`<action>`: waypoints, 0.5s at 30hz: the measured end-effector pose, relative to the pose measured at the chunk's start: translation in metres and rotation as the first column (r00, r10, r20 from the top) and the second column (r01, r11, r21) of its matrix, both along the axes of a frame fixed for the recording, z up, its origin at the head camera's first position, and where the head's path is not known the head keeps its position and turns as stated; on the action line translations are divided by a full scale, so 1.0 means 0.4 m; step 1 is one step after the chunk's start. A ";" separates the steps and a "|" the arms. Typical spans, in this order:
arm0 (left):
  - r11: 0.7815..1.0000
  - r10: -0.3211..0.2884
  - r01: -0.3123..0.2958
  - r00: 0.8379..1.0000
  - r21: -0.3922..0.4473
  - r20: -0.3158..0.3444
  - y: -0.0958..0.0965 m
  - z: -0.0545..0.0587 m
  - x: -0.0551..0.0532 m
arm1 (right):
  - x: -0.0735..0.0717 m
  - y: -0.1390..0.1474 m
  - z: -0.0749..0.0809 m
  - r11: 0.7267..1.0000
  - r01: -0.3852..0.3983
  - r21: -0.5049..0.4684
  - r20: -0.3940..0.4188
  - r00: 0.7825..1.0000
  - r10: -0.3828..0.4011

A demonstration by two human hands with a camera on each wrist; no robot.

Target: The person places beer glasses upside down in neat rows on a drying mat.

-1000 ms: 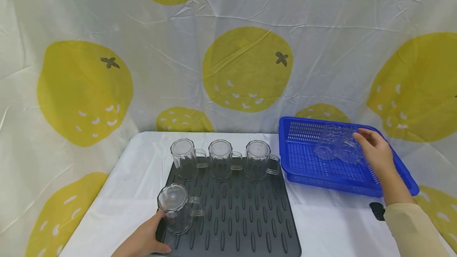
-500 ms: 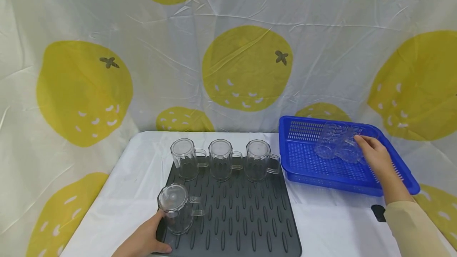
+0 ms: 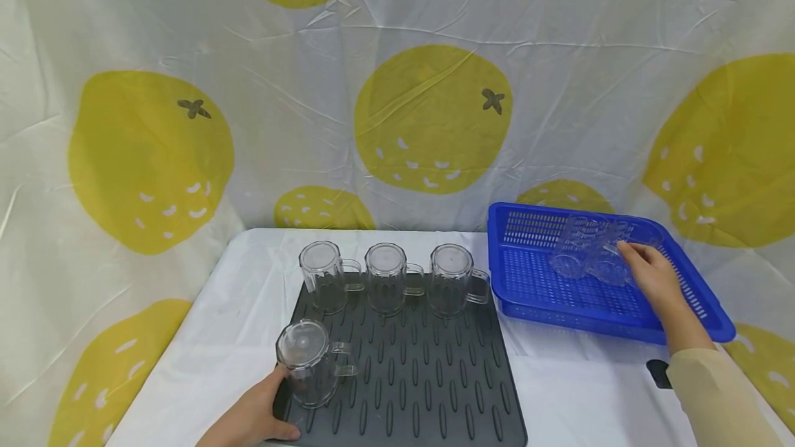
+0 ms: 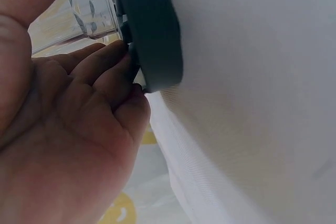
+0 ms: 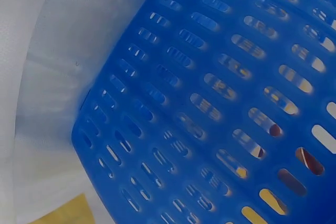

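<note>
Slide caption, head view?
Right hand at clear drinkware in blue plastic basket; left hand touching dark-grey ribbed mat bearing four clear mugs.

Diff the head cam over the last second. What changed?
The right hand has shifted slightly downward in the head view, at the mugs in the blue basket; whether it holds one is hidden. No release visible.

Same as before: left hand at the dark mat beside the nearest mug, and the mat's three-mug back row.
</note>
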State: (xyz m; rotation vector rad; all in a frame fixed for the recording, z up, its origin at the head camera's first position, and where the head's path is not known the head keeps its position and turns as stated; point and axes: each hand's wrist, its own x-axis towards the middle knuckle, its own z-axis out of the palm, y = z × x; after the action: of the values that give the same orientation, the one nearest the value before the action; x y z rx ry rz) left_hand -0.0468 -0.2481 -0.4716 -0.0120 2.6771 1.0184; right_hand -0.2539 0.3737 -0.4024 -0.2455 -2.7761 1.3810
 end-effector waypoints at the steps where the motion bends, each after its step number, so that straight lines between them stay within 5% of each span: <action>1: 1.000 0.003 -0.003 1.000 -0.001 0.001 0.000 0.000 0.000 | -0.001 0.001 -0.001 1.000 0.003 0.002 0.001 1.000 -0.003; 15: 1.000 0.001 -0.001 1.000 0.002 0.004 -0.003 0.003 0.000 | -0.021 0.004 -0.011 1.000 -0.003 0.030 0.024 1.000 0.002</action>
State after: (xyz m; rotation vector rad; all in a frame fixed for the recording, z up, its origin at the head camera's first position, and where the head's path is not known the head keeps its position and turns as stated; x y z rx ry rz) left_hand -0.0468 -0.2493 -0.4702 -0.0142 2.6729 1.0203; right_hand -0.2623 0.3752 -0.4067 -0.2592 -2.8148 1.3453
